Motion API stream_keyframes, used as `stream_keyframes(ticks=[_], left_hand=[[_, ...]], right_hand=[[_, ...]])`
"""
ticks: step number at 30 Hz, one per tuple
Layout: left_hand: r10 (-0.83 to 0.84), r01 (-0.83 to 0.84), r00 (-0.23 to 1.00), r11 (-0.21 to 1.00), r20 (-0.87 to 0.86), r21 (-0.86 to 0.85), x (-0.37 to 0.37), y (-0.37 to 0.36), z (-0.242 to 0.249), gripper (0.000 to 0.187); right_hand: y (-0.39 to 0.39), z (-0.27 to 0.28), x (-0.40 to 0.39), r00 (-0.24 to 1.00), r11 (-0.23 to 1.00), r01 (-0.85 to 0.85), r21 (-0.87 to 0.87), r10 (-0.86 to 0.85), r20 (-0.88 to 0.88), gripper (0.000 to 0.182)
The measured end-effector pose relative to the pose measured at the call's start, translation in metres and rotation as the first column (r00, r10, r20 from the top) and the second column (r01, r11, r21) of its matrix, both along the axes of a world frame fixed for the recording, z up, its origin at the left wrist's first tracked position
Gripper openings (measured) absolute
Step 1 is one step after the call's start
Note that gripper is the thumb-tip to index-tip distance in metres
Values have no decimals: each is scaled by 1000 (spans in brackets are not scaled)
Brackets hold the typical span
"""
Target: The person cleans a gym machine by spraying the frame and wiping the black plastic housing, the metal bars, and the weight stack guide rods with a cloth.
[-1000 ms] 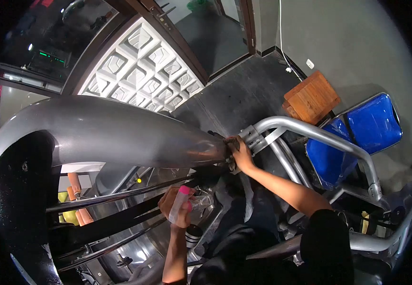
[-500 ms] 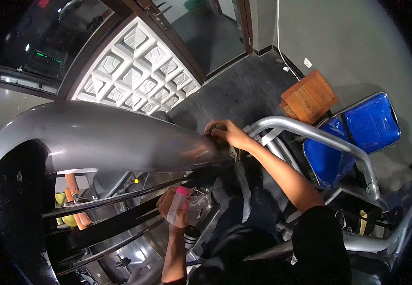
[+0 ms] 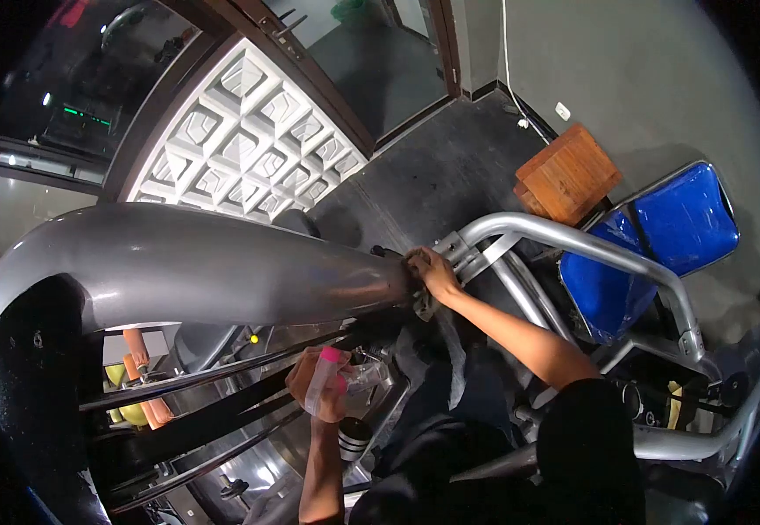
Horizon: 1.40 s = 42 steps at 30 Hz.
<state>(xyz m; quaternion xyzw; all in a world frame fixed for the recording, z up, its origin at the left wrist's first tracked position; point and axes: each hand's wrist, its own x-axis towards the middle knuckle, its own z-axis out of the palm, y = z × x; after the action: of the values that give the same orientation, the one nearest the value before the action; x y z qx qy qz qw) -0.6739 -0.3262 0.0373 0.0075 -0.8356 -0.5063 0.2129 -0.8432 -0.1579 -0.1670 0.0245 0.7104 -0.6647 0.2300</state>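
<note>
My right hand (image 3: 432, 274) is closed on a dark, crumpled cloth (image 3: 424, 304). It presses the cloth against the right end of a thick grey machine tube (image 3: 214, 267), and part of the cloth hangs below the fingers. Lower and to the left, my left hand (image 3: 308, 385) grips a clear spray bottle (image 3: 364, 377) with pink parts. The bottle is tilted beside the machine's metal rods (image 3: 214, 374), and the fingers partly hide it.
Silver tube frames (image 3: 590, 241) curve around on the right. A blue chair (image 3: 682, 219) and a wooden box (image 3: 570, 175) stand beyond them by the grey wall. A white patterned panel (image 3: 253, 144) and a glass door (image 3: 380, 70) are at the back.
My right hand and the cloth have shifted slightly right and down around the tube's end, uncovering its upper edge. My left hand with the spray bottle is nearly unchanged. The view has tilted a little.
</note>
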Motion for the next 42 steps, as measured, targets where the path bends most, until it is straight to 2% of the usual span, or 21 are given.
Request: stream_keyframes(ticks=[1,2,3,5,7,8,10,11,13,14,16,17,19,20,22,24,26,29,32,38,42], left_hand=[[-8,9,1000,1000,-6,10,0,1,1,53],[-15,16,1000,1000,-17,20,-2,3,2,52],[-12,12,1000,1000,-17,23,-4,5,4,52],[73,-70,997,994,30,-79,-7,8,9,76],[74,-71,997,993,22,-99,-6,5,7,75],[75,-72,997,990,18,-119,-5,4,6,74],[85,-85,996,994,2,-74,-5,7,4,71],[94,-94,996,995,-10,-27,-5,8,3,69],[73,-74,997,997,-9,-26,-5,5,2,68],[54,-54,999,998,-5,-23,-4,3,2,67],[18,-18,1000,1000,8,-13,0,1,2,66],[-2,2,1000,1000,9,-4,0,1,1,65],[-2,3,1000,999,8,-34,0,1,1,66],[-2,2,1000,998,10,-67,0,1,1,67],[13,-13,1000,999,6,-43,-5,7,9,57],[25,-25,1000,999,1,-20,-5,7,9,47],[5,-4,1000,995,18,-101,-2,1,2,70],[25,-25,1000,1000,5,-2,-3,9,7,51],[11,-11,1000,1000,20,-6,-1,9,9,52],[-34,34,998,999,46,0,3,7,14,55],[-42,42,998,999,44,16,5,11,18,56]], right_hand=[[0,20,5,999,987,37,-158,-37,-1,22],[0,35,16,977,937,63,-342,-128,-172,21],[1,47,23,970,928,82,-362,-159,-186,21],[0,48,35,962,917,102,-386,-190,-197,21],[-6,22,44,924,960,211,-186,-258,-283,24],[-15,12,54,934,943,331,-23,-331,-132,25],[-31,-81,60,839,891,437,120,-356,-412,26],[-29,-91,61,838,892,437,116,-357,-413,26],[-28,-91,60,925,925,376,58,-371,-81,31],[-31,-91,60,925,925,375,55,-370,-80,31],[-37,-73,61,837,887,461,40,-449,312,34],[-40,-73,59,838,887,460,41,-449,309,34],[-48,-67,54,651,847,532,14,-419,633,31],[-46,-64,60,651,848,530,16,-419,633,31],[-30,16,70,630,797,537,-276,-161,760,34],[-40,-21,80,626,837,516,-183,-222,748,31],[-51,-55,84,747,880,454,139,-461,479,29],[-52,-128,74,724,856,517,-17,-427,542,30],[-46,-177,70,686,764,605,-224,-357,635,33],[-32,-91,42,510,761,567,-314,-26,860,37],[3,63,35,636,845,407,-348,11,771,37]])
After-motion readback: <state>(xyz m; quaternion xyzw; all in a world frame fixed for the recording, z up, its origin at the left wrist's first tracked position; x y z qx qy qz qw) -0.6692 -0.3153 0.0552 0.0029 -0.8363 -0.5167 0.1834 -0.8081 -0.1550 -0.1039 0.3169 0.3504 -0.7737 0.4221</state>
